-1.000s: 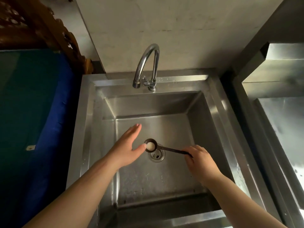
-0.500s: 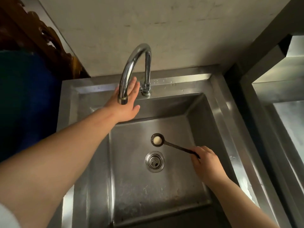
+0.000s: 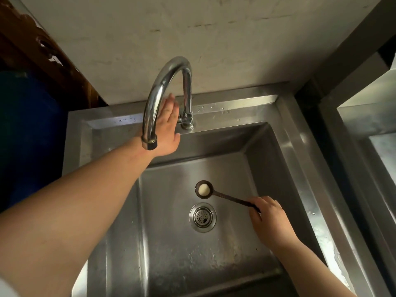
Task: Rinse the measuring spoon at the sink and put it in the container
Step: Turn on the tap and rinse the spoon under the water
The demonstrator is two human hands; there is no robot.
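Note:
A dark measuring spoon [image 3: 204, 189] with a long thin handle hangs over the steel sink [image 3: 285, 133], just above the drain [image 3: 202, 217]. Its round bowl holds a pale lump. My right hand [image 3: 271, 221] is shut on the far end of the handle. My left hand [image 3: 169, 127] is stretched flat behind the curved chrome tap [image 3: 165, 86], fingers straight, near the tap's base and small lever. The spout partly covers the hand. No water runs from the spout. No container is in view.
A pale wall rises right behind the sink. A second steel basin [image 3: 368, 129] stands to the right, past a dark gap. Dark blue cloth [image 3: 27, 129] and carved brown wood [image 3: 42, 48] fill the left side.
My left hand has gone from beside the spoon up to the tap and now lies further behind it. The right hand keeps the spoon over the drain. The view has drawn closer.

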